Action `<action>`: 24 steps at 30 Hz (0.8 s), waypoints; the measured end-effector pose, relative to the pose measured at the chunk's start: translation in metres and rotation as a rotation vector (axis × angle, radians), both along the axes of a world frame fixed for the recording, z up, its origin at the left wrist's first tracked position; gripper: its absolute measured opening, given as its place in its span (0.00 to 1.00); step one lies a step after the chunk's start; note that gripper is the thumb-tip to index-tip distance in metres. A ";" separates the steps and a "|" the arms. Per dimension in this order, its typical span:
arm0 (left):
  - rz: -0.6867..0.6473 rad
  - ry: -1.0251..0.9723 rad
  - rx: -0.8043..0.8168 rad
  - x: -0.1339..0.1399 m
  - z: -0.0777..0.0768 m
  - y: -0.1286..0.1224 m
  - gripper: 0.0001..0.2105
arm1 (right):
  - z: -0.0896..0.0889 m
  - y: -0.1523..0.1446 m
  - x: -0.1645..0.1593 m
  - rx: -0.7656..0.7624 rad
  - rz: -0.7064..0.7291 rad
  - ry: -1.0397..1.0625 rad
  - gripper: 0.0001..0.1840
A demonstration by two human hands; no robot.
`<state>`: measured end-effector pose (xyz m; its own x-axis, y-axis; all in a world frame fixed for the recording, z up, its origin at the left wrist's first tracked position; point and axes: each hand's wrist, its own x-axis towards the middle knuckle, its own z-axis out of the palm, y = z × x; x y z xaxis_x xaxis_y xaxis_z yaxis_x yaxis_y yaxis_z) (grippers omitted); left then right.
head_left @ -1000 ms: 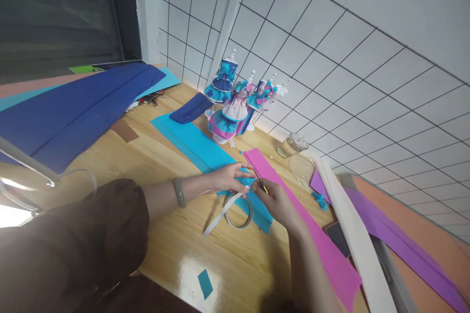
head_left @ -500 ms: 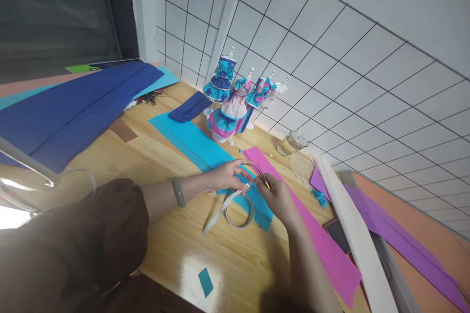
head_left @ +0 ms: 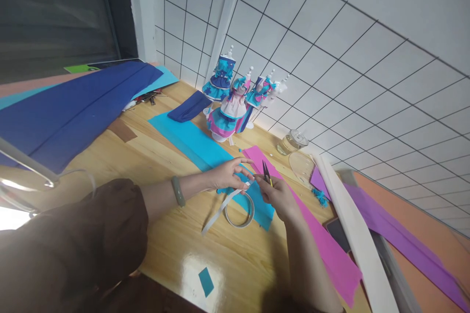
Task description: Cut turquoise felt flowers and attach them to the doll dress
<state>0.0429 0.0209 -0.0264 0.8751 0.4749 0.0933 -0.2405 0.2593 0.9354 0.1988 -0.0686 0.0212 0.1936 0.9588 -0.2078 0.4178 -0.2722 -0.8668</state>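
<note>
Between the fingertips of my left hand [head_left: 232, 174] is the end of a narrow white tape [head_left: 219, 214]; its roll [head_left: 240, 225] hangs or rests just below, which I cannot tell. My right hand [head_left: 277, 195] is closed around small dark-bladed scissors [head_left: 266, 170] with a yellow part, blades pointing up and away. The right thumb and forefinger meet close to the left fingertips, at the tape's end. Beneath both hands lies a bright blue paper strip [head_left: 198, 142], with a pink strip [head_left: 316, 227] to its right.
Several small dress stands [head_left: 229, 112] in blue, pink and white stand near the gridded wall. A glass of pale liquid [head_left: 293, 143] is right of them. Dark blue paper [head_left: 84, 102] covers the left side; white [head_left: 356, 234] and purple strips [head_left: 400, 239] lie right. A teal scrap [head_left: 206, 282] lies in front.
The scissors have turned in my right hand, their blades now pointing more upright. My left hand and the tape have barely moved.
</note>
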 end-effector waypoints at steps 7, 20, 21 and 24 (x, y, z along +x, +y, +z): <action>0.010 -0.013 -0.004 0.001 -0.003 0.001 0.35 | 0.006 -0.002 0.007 -0.076 0.036 0.088 0.23; 0.012 -0.015 0.003 0.000 -0.004 0.002 0.33 | 0.020 -0.014 0.028 -0.252 0.296 -0.307 0.30; 0.006 -0.013 0.008 0.000 -0.004 0.002 0.33 | 0.019 -0.013 0.028 -0.247 0.302 -0.311 0.30; -0.008 -0.011 0.029 -0.001 -0.003 0.001 0.32 | 0.018 -0.012 0.026 -0.242 0.315 -0.317 0.30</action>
<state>0.0422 0.0221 -0.0294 0.8775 0.4652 0.1164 -0.2485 0.2336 0.9400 0.2245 -0.0805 0.0388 -0.0078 0.9123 -0.4094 0.7442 -0.2681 -0.6117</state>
